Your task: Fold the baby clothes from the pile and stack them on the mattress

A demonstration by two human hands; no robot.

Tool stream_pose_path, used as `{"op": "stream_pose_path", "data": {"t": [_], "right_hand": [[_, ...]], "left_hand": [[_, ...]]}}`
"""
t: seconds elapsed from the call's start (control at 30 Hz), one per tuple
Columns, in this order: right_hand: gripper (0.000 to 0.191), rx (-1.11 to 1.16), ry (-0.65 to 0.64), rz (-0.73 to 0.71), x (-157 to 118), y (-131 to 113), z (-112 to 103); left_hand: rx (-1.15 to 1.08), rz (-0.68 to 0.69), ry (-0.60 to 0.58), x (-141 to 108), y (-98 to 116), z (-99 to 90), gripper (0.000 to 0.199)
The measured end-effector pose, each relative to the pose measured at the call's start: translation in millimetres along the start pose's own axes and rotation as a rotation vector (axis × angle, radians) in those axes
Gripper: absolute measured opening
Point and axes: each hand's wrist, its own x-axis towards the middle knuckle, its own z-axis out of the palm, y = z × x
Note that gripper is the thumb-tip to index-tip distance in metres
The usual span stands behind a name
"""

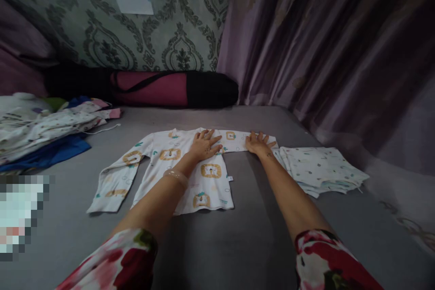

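Observation:
A white long-sleeved child's shirt printed with orange lion faces lies spread on the grey bed surface. Its left-side sleeve angles down toward me, while the right-side sleeve stretches straight out. My left hand rests flat on the upper body of the shirt near the right shoulder, fingers spread. Near the cuff of the outstretched sleeve, my right hand presses down with its fingers apart. Just right of that cuff lies a stack of folded white printed clothes.
A loose pile of clothes with a blue garment lies at the left. Along the patterned wall rests a long black and magenta bag. Purple curtains hang at the right. A blurred-out patch covers the lower left.

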Motion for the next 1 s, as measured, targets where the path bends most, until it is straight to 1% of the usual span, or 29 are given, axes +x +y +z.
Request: {"op": "stream_pose_path", "data": {"t": [0.03,0.07,0.1,0.13,0.17,0.23,0.27,0.33,0.4,0.5,0.6,0.7,0.77,0.8,0.87,0.9,0.93,1.0], "right_hand": [[0.059,0.001,0.064,-0.07,-3.9,-7.6,1.8],[0.058,0.014,0.118,-0.174,-8.5,-16.7,4.2],[0.058,0.041,0.142,-0.299,-13.6,-26.9,7.4],[0.058,0.077,0.13,-0.426,-18.6,-37.6,11.1],[0.059,0.117,0.083,-0.531,-23.3,-48.3,15.2],[0.061,0.182,-0.021,-0.646,-30.5,-66.6,23.5],[0.062,0.202,-0.054,-0.666,-32.8,-73.2,27.4],[0.064,0.209,-0.077,-0.678,-34.9,-80.3,33.9],[0.063,0.185,-0.071,-0.678,-34.7,-81.4,38.4],[0.061,0.124,-0.027,-0.673,-34.0,-79.3,41.8],[0.059,0.062,0.011,-0.657,-35.3,-79.2,42.8],[0.057,0.018,0.047,-0.659,-38.0,-80.8,43.6],[0.057,-0.005,0.082,-0.664,-39.3,-81.9,44.6],[0.057,-0.015,0.097,-0.664,-39.7,-82.3,45.3],[0.057,-0.033,0.106,-0.66,-39.8,-83.2,46.7],[0.057,-0.041,0.102,-0.657,-39.5,-83.5,47.2],[0.057,-0.048,0.092,-0.656,-39.1,-83.8,47.5],[0.058,-0.055,0.07,-0.655,-37.8,-84.2,46.5]], "left_hand": [[-0.002,0.001,-0.006,0.1,0.3,-0.3,0.05],[-0.007,0.001,-0.011,0.3,0.5,-0.4,0.051],[-0.015,-0.004,-0.012,0.6,0.4,-0.1,0.053],[-0.022,-0.015,-0.011,1.0,0.2,0.6,0.056],[-0.028,-0.027,-0.005,1.4,-0.3,1.5,0.06],[-0.027,-0.038,0.013,2.2,-1.6,3.7,0.069],[-0.024,-0.036,0.021,2.5,-2.4,4.8,0.071],[-0.022,-0.018,0.03,3.1,-4.1,6.7,0.071],[-0.036,-0.014,0.036,3.9,-5.6,7.9,0.07],[-0.085,-0.028,0.037,5.8,-7.6,8.5,0.074],[-0.16,-0.04,-0.013,6.1,-9.8,7.2,0.08],[-0.278,-0.04,-0.083,-1.4,-15.2,1.4,0.089],[-0.404,-0.004,-0.094,-13.2,-22.2,-7.7,0.091],[-0.467,0.019,-0.086,-21.3,-27.1,-14.4,0.089],[-0.544,0.022,-0.041,-42.2,-40.1,-32.4,0.078],[-0.541,-0.014,-0.003,-54.9,-48.3,-43.3,0.071],[-0.508,-0.084,0.043,-69.0,-57.7,-55.2,0.064],[-0.349,-0.266,0.163,-101.5,-79.0,-80.0,0.057]]}}
